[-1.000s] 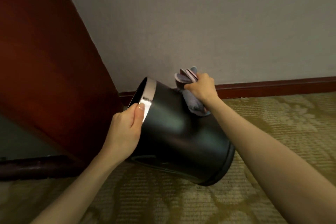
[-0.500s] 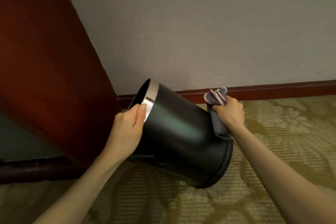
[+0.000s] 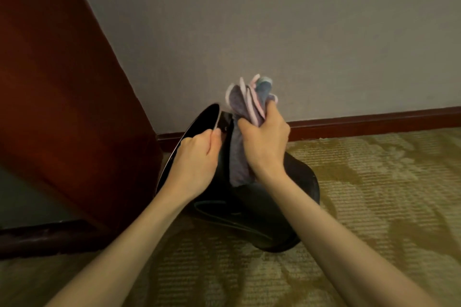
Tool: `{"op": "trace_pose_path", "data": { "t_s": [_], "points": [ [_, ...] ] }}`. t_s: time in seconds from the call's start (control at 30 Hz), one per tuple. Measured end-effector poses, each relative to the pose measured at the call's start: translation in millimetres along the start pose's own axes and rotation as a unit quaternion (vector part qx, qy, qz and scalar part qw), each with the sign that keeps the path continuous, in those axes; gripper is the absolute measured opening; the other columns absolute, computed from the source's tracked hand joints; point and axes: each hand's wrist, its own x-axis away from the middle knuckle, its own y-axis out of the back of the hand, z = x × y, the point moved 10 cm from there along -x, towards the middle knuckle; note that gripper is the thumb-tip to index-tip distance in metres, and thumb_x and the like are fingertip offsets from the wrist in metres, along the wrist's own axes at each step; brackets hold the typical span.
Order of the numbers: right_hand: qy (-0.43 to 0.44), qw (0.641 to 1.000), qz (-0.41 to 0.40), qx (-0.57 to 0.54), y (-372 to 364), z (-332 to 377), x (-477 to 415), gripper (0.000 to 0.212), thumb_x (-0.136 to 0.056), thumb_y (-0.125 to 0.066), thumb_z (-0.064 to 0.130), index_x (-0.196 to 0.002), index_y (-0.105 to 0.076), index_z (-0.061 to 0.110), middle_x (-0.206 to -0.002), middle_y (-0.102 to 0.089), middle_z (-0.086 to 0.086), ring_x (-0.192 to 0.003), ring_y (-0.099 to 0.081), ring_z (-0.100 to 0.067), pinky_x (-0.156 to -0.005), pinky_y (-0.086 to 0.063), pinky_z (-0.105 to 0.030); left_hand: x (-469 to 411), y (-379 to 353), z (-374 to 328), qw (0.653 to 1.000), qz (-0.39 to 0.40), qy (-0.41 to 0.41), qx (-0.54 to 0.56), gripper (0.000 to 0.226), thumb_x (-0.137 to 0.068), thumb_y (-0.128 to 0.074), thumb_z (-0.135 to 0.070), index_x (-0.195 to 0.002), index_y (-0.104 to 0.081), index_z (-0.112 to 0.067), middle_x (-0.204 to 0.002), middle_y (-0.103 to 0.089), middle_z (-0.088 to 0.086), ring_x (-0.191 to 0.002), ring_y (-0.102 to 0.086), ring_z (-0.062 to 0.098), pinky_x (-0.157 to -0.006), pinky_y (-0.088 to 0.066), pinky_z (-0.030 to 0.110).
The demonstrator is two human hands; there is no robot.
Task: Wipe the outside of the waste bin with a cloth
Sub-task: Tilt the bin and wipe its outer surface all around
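Note:
A black waste bin [image 3: 262, 209] with a shiny metal rim lies tilted on the carpet, mouth towards the upper left. My left hand [image 3: 195, 162] grips the rim, thumb on the outside. My right hand [image 3: 265, 143] is closed around a bunched grey-purple cloth [image 3: 245, 104] with pink edging. The cloth hangs down and presses against the bin's upper side, just right of the rim. My arms hide much of the bin's wall.
A dark red wooden panel [image 3: 57, 82] rises close on the left. A grey wall [image 3: 274, 32] with a reddish skirting board [image 3: 374, 122] runs behind the bin. Patterned beige carpet [image 3: 374, 194] spreads to the right and front.
My right hand has carried the cloth from the bin's base end back up its side to near the rim. The bin has tipped so its mouth faces more leftward.

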Motion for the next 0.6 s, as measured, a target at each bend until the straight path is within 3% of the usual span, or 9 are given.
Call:
{"op": "trace_pose_path", "data": {
  "t_s": [0.13, 0.27, 0.33, 0.43, 0.6],
  "points": [
    [0.07, 0.997, 0.022, 0.012, -16, 8, 7, 0.034, -0.074, -0.062, 0.006, -0.107, -0.054, 0.0, -0.1, -0.061, -0.018, -0.092, -0.058, -0.033, -0.081, -0.046, -0.048, 0, 10, 20, 0.999, -0.019, 0.033, 0.001, 0.043, -0.098, -0.038, -0.02, -0.055, -0.039, -0.023, -0.055, -0.05, 0.002, -0.057, -0.054, 0.027, -0.057, -0.036, 0.039],
    [0.111, 0.99, 0.056, 0.063, -29, 4, 5, 0.04, -0.073, -0.064, 0.006, -0.111, -0.052, -0.001, -0.103, -0.058, -0.019, -0.095, -0.056, -0.035, -0.083, -0.046, -0.048, -7, 18, 33, 0.998, -0.031, 0.05, -0.012, 0.041, -0.098, -0.037, -0.019, -0.057, -0.04, -0.018, -0.061, -0.054, 0.011, -0.067, -0.057, 0.037, -0.061, -0.037, 0.041],
    [0.112, 0.988, 0.059, 0.085, -27, -7, 4, 0.039, -0.072, -0.064, 0.007, -0.109, -0.053, -0.001, -0.103, -0.058, -0.019, -0.095, -0.057, -0.035, -0.083, -0.047, -0.047, -8, 20, 42, 0.997, -0.028, 0.066, -0.02, 0.043, -0.099, -0.035, -0.02, -0.056, -0.038, -0.017, -0.058, -0.051, 0.009, -0.066, -0.054, 0.036, -0.06, -0.035, 0.039],
    [0.091, 0.986, 0.054, 0.126, -16, -29, 3, 0.042, -0.07, -0.066, 0.007, -0.109, -0.054, -0.001, -0.105, -0.059, -0.019, -0.095, -0.057, -0.035, -0.082, -0.047, -0.04, -5, 22, 62, 0.993, -0.026, 0.112, -0.007, 0.047, -0.099, -0.032, -0.026, -0.06, -0.049, -0.007, -0.056, -0.047, 0.003, -0.06, -0.049, 0.026, -0.058, -0.032, 0.037],
    [0.06, 0.981, 0.051, 0.176, 4, -59, -3, 0.043, -0.073, -0.065, 0.008, -0.113, -0.053, -0.001, -0.108, -0.059, -0.02, -0.097, -0.056, -0.036, -0.083, -0.044, -0.037, -1, 28, 78, 0.99, -0.039, 0.135, -0.005, 0.05, -0.099, -0.032, -0.026, -0.062, -0.049, 0.001, -0.055, -0.047, 0.007, -0.055, -0.047, 0.022, -0.051, -0.032, 0.035]
  ]
}}
